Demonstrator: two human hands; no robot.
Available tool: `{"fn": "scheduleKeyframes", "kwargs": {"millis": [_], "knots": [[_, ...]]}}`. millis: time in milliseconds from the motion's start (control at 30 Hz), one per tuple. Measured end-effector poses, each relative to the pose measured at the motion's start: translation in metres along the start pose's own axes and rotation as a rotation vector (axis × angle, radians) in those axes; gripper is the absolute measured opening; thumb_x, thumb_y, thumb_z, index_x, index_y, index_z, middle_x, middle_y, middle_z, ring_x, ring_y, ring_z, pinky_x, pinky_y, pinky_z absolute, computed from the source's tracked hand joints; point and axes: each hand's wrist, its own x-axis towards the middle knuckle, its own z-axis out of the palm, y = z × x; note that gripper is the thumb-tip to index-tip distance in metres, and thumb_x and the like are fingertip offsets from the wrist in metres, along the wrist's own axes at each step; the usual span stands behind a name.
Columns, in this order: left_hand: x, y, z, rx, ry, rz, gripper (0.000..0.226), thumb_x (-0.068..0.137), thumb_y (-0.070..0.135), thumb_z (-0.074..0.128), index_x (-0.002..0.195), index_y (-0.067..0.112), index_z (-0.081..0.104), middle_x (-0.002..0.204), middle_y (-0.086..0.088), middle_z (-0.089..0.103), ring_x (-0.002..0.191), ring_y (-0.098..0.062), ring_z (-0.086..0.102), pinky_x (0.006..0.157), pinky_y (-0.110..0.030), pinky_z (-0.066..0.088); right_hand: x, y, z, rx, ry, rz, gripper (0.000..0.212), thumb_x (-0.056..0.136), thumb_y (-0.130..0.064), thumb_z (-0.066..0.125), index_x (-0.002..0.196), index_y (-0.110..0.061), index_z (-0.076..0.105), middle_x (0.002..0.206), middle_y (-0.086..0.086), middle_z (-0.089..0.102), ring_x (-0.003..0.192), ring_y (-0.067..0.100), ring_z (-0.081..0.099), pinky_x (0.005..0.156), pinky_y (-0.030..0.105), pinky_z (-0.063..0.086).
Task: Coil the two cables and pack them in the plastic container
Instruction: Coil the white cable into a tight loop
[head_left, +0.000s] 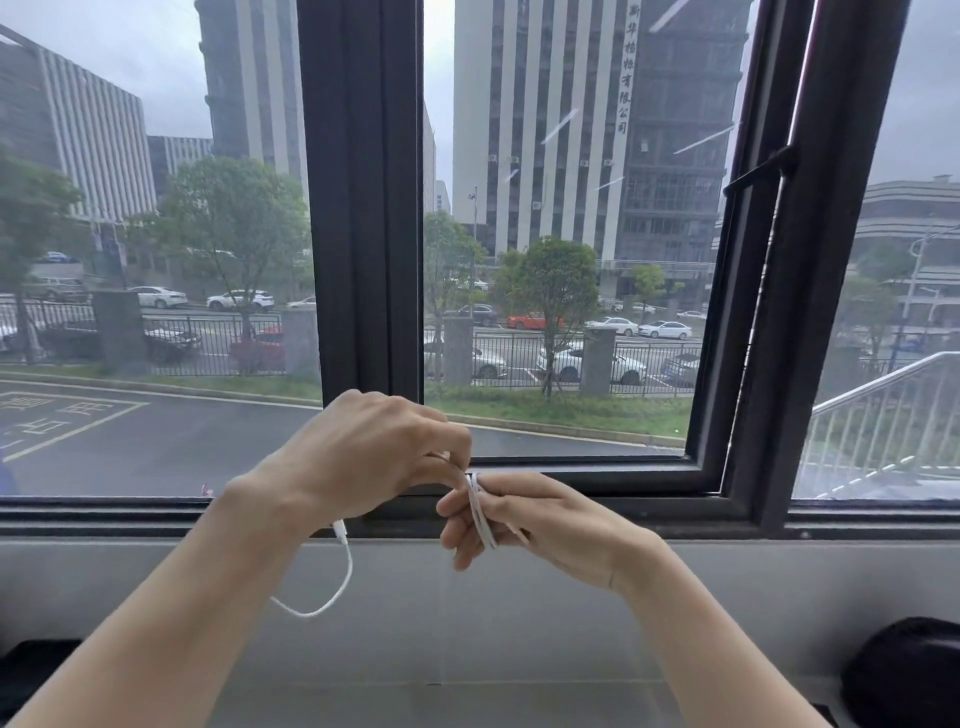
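Both hands up together: right hand (524, 519) wears loops of white cable (480, 514) around its fingers, left hand (374, 452) pinches the strand, tail dangling below. Light, floppy, springy; best pinched across the loops.

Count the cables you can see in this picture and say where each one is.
1. A white cable is wound around the right hand's fingers, its loose end hanging below the left hand. A second cable may be out of view.

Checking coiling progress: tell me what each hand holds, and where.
White cable: loops wrapped around right hand fingers; left hand pinches the strand beside them.
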Motion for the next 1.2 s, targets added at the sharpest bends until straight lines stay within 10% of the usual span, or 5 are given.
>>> {"fn": "scheduleKeyframes", "kwargs": {"millis": [433,700,833,1033,1200], "knots": [[-0.004,-0.008,0.049,-0.033,0.262,-0.051,0.028,0.104,0.041,0.039,0.102,0.033,0.066,0.099,0.014,0.066,0.097,-0.016,0.06,0.092,-0.037,0.046,-0.002,-0.006,0.007,-0.015,0.005,-0.084,0.033,0.11,-0.016,0.037,0.109,0.005,0.063,0.093,0.021,0.066,0.085,0.035,0.064,0.088,0.039,0.05],[-0.013,0.044,0.104,-1.191,0.453,-0.412,0.013,0.1,0.007,0.049,0.088,0.006,0.054,0.053,-0.016,0.046,0.041,-0.021,0.047,0.042,-0.024,0.041,0.001,-0.01,0.011,0.038,-0.044,-0.171,0.029,0.109,-0.017,0.039,0.106,-0.001,0.063,0.089,0.016,0.064,0.081,0.032,0.066,0.088,0.04,0.053],[-0.011,0.06,0.117,-1.488,0.525,-0.559,0.022,0.104,0.014,0.048,0.101,-0.003,0.063,0.077,-0.015,0.062,0.069,-0.029,0.06,0.06,-0.038,0.054,0.002,-0.005,0.011,0.12,-0.066,-0.197,0.031,0.107,-0.022,0.043,0.112,0.0,0.065,0.095,0.019,0.067,0.089,0.034,0.065,0.089,0.042,0.052],[-0.018,0.089,0.136,-1.347,0.284,-0.73,0.028,0.107,0.006,0.037,0.103,0.016,0.063,0.07,0.004,0.057,0.046,-0.01,0.043,0.044,-0.02,0.037,0.009,-0.002,-0.003,0.145,0.175,-0.199,0.035,0.11,-0.018,0.039,0.119,0.004,0.064,0.102,0.015,0.074,0.103,0.036,0.074,0.093,0.043,0.058],[-0.019,0.079,0.12,-0.847,0.021,-0.593,0.027,0.104,0.018,0.045,0.127,0.031,0.052,0.084,0.013,0.067,0.069,0.001,0.057,0.067,-0.016,0.044,0.013,0.014,-0.003,-0.053,0.339,-0.172,0.029,0.11,-0.017,0.04,0.121,-0.008,0.065,0.107,0.006,0.078,0.107,0.022,0.075,0.104,0.06,0.05]]}}
